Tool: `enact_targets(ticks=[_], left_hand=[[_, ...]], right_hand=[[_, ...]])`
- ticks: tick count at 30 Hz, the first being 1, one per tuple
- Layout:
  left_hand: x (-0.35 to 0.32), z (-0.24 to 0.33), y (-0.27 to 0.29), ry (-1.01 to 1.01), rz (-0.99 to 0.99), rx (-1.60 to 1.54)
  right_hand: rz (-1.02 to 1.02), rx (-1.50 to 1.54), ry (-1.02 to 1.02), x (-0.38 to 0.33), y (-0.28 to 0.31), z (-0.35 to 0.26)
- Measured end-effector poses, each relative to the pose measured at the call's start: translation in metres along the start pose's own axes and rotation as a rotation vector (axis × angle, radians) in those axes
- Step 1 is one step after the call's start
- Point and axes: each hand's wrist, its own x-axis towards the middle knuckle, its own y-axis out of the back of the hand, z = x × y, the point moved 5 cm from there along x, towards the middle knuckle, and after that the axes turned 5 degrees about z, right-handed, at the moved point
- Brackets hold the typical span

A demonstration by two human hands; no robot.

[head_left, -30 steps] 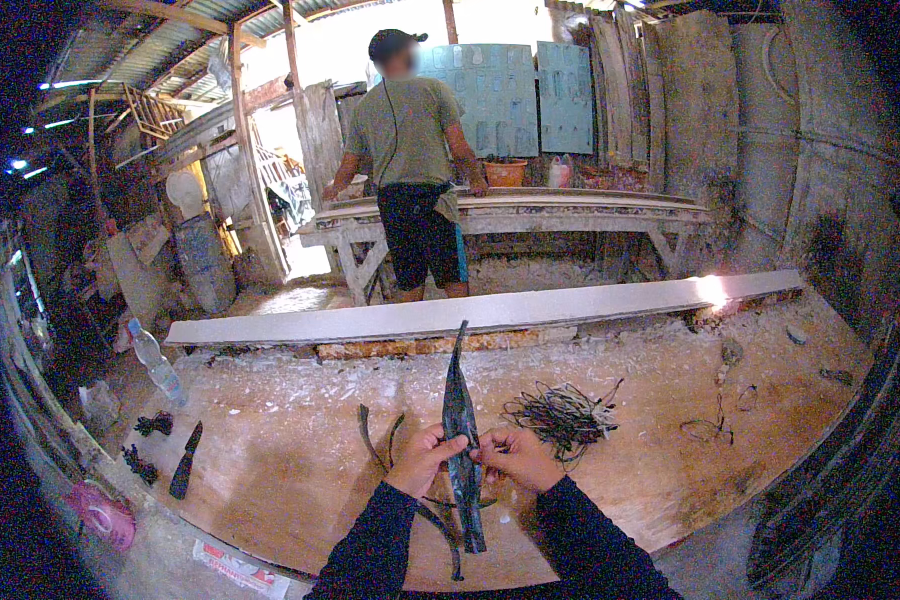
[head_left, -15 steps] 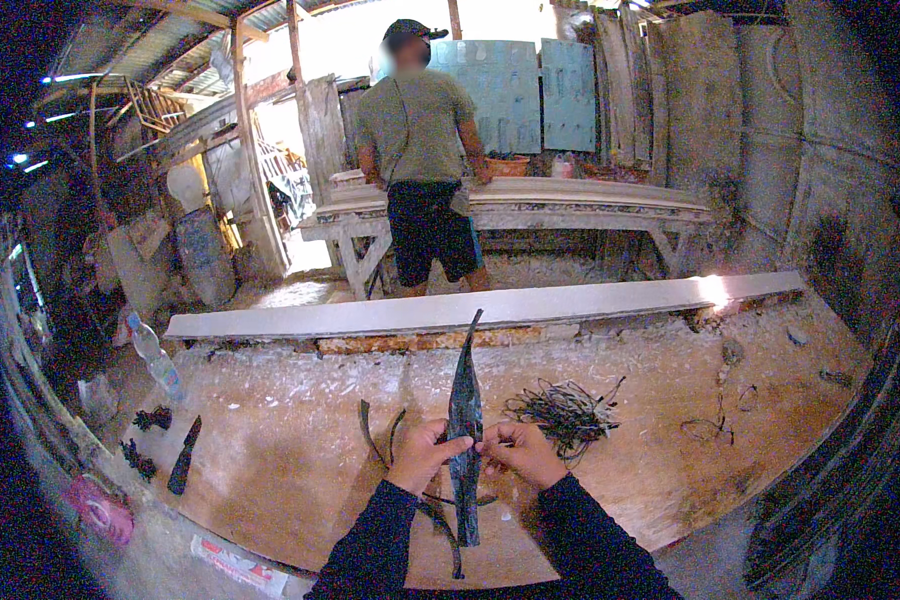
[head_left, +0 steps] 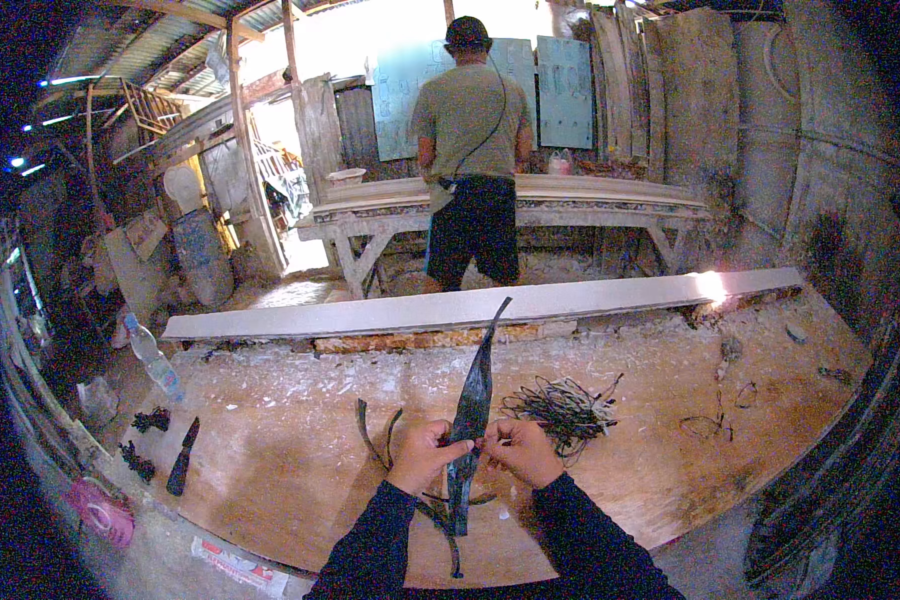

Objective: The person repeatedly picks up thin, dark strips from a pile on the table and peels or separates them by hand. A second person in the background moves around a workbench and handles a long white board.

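A long black strip point(head_left: 474, 395), pointed at its far end and rubber-like in look, stands tilted over the board between my hands. My left hand point(head_left: 430, 455) grips it around the middle, thumb across the near face. With its fingertips pinched, my right hand point(head_left: 522, 450) holds the strip's right edge at the same height. Whether something small sits in that pinch is hidden. Below and left of the hands, thin dark strips point(head_left: 365, 425) lie on the wooden tabletop point(head_left: 300, 470). A tangled heap of thin black cords point(head_left: 562, 412) rests just right of my right hand.
A knife-like dark tool point(head_left: 182, 458) and small black bundles point(head_left: 138, 460) lie at the left, near a clear plastic bottle point(head_left: 152, 358). A long white plank point(head_left: 470, 305) spans the far edge. Beyond, a person point(head_left: 473, 150) stands at a workbench point(head_left: 610, 205).
The strip's pointed end has swung right and its near end slightly left. Both hands keep their grip. The person behind has stepped right and turned their back.
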Motion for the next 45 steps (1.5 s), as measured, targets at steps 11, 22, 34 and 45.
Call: enact_targets(ticks=[11,22,34,45], left_hand=[[-0.004,0.015,-0.004,-0.128,0.090,0.235],[-0.003,0.009,-0.006,-0.062,0.085,0.259],[0.007,-0.024,-0.019,-0.131,-0.024,-0.275],[0.003,-0.015,-0.013,-0.032,-0.007,-0.132]], right_hand=[[0.096,-0.157,0.057,-0.006,-0.001,-0.007],[0.070,-0.136,0.097,-0.003,0.000,0.000],[0.088,-0.274,0.099,-0.009,-0.005,-0.015],[0.109,-0.157,0.056,-0.007,-0.004,-0.007]])
